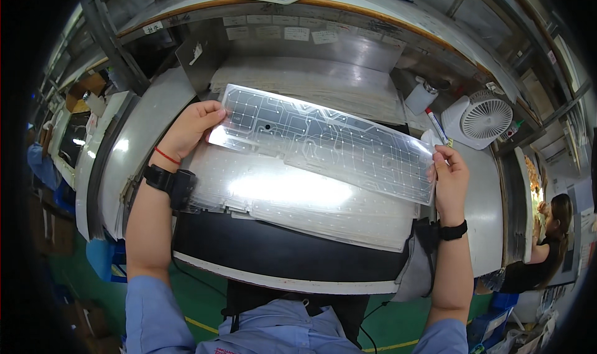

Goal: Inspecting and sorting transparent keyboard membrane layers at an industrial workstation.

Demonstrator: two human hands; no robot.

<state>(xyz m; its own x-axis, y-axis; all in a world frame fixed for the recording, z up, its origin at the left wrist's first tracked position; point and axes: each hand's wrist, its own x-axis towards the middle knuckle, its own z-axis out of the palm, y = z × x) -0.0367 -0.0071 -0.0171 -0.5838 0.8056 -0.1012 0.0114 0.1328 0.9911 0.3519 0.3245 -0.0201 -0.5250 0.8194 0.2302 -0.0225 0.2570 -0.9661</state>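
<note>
A long, clear plastic film sheet printed with pale circuit lines and dots is held up between my hands, its right end lower than its left. My left hand pinches the left end, thumb on top. At the opposite end, my right hand grips the edge between thumb and fingers. Below the raised film lies a stack of similar clear sheets on a black mat, with bright glare across it. Behind the film rests another pile of flat sheets.
A white desk fan, a white bottle and a red-capped marker stand at the right. A shelf spans the back above the bench. Further right, another person works at a lit station.
</note>
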